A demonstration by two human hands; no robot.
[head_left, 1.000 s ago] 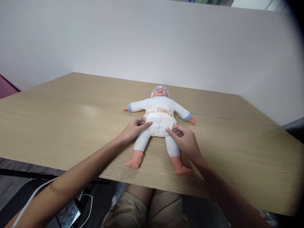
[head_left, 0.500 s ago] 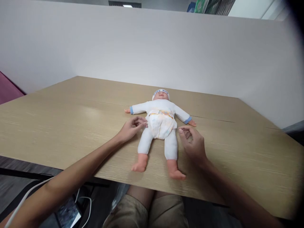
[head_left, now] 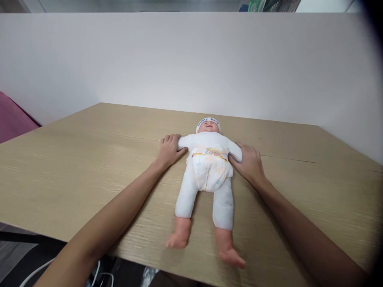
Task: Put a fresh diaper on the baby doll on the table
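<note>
the left hand (head_left: 170,150) and right hand (head_left: 249,162) grasp the padded white sleeves (head_left: 234,150) of a doll (head_left: 208,139) lying face-up on the wood-grained surface (head_left: 125,159), a puffy, crinkled diaper (head_left: 210,172) around its hips.

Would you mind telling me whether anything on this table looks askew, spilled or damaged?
Nothing looks spilled or askew. One oddity is a thin dark line in the table, right of the right hand; it breaks the even surface, but I cannot tell seam from crack.
</note>
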